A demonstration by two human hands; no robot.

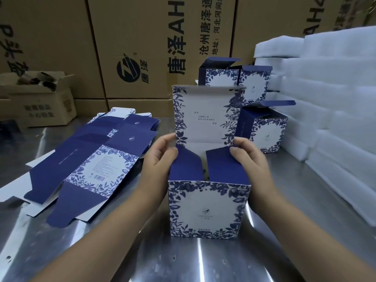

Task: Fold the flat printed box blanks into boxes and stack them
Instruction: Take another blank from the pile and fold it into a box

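A blue-and-white floral box (207,210) stands upright on the steel table in front of me, its lid flap raised at the back. My left hand (160,157) pinches the left inner side flap, and my right hand (246,157) pinches the right one; both dark blue flaps tilt inward. A pile of flat printed blanks (87,157) lies to the left. Folded boxes stand behind: one on the table (264,129) at the right and two more (236,82) stacked farther back, all with open tops.
Stacks of white foam sheets (329,94) fill the right side. Large brown cartons (142,47) form a wall at the back. A small open carton (42,102) sits at the back left. The steel table (142,257) reflects light near me.
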